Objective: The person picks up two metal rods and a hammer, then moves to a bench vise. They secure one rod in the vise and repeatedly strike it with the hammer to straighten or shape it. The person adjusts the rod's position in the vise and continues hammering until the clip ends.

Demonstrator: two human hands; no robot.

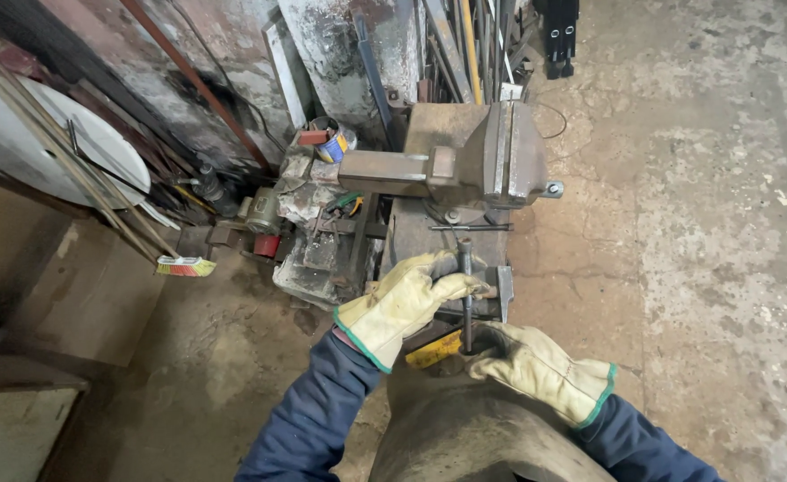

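Left hand (408,303), in a yellow leather glove with a green cuff, is closed around the upper part of a thin dark metal rod (466,295), thumb and fingers wrapped over it. Right hand (536,361), gloved the same way, is closed around the lower end of the same rod, just below and to the right of the left hand. The rod stands nearly upright between the two hands, its top end clear above the left hand's fingers.

A yellow-handled tool (433,350) lies just below the left hand, touching or close against the right hand's fingers; contact cannot be confirmed.

Beyond both hands, a heavy steel bench vise (478,165) sits on a rusty metal desk (407,234). Its slide bar extends toward the left-hand side.

Well to the left of the left hand, a small brush with coloured bristles (185,266) lies on the concrete floor (697,223). Metal bars and scrap lean against the wall farther off.
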